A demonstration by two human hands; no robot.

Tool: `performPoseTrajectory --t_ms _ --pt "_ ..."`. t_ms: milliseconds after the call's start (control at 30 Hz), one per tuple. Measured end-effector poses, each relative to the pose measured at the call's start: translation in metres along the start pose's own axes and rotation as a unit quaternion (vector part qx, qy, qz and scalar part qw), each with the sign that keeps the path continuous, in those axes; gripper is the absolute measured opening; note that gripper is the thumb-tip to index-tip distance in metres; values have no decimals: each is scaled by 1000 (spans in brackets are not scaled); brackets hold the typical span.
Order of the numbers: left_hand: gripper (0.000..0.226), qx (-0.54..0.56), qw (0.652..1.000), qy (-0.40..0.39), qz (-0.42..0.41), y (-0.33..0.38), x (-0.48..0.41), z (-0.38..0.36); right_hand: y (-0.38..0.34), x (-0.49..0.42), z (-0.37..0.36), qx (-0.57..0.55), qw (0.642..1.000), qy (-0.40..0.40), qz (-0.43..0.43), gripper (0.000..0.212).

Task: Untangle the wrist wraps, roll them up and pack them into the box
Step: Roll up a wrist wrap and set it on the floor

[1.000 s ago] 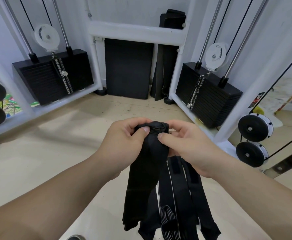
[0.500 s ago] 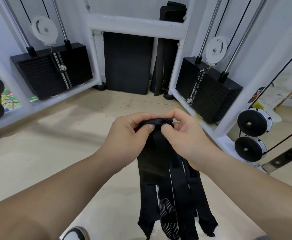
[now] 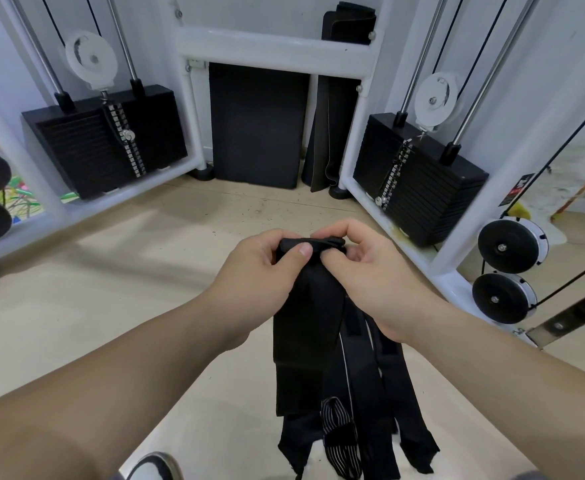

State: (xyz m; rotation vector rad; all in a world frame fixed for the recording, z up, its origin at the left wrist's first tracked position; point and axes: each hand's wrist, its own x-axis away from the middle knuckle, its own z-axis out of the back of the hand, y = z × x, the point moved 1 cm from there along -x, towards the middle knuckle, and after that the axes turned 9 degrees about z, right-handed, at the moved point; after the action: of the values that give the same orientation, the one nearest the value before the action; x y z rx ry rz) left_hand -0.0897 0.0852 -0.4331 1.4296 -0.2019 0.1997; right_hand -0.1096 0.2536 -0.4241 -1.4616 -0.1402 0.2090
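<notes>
White cable-machine frame (image 3: 273,46) takes up the back wall. It has a black plate stack upper left (image 3: 86,143) and another mid right (image 3: 419,174), w/ a flat, matte dark mat (image 3: 256,123) leaning btwn them. Centre down to the bottom edge, the wrist wraps (image 3: 304,323) hang as a bunch of long flat black woven strips, one w/ a striped loop (image 3: 336,424) low down. They're held up in the air, prob. so the tails drop straight and separate. Left hand (image 3: 253,271) and right hand (image 3: 377,275) both pinch the top end of the widest strip, where it's folded over into a small tight start of a roll. No box in view.
</notes>
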Motion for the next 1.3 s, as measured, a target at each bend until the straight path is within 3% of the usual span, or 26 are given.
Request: performPoseTrajectory --t_ms 233,400,533,733,867,1033,1167,1300 --pt "20 -1 998 4 -60 2 0 4 -1 -2 8 -93 990 -61 -82 32" --pt "20 -31 997 -11 -74 -1 1 5 3 -1 7 -82 995 -28 -58 20" --pt "18 5 999 -34 -22 -1 2 4 1 -2 3 -26 999 10 -46 13" --pt "23 41 993 -84 66 -3 1 4 0 0 1 32 999 14 4 21" --pt "20 -26 998 -55 26 -3 -1 6 1 0 2 19 1000 16 -4 23" --pt "21 -73 996 -4 -57 5 0 8 -4 -2 6 -147 985 -28 -80 21" --pt "26 -89 989 18 -115 5 4 9 -4 -1 9 -105 976 -122 -144 49" --pt "26 -81 990 29 -116 2 6 9 -4 -1 9 -106 976 -122 -148 39"
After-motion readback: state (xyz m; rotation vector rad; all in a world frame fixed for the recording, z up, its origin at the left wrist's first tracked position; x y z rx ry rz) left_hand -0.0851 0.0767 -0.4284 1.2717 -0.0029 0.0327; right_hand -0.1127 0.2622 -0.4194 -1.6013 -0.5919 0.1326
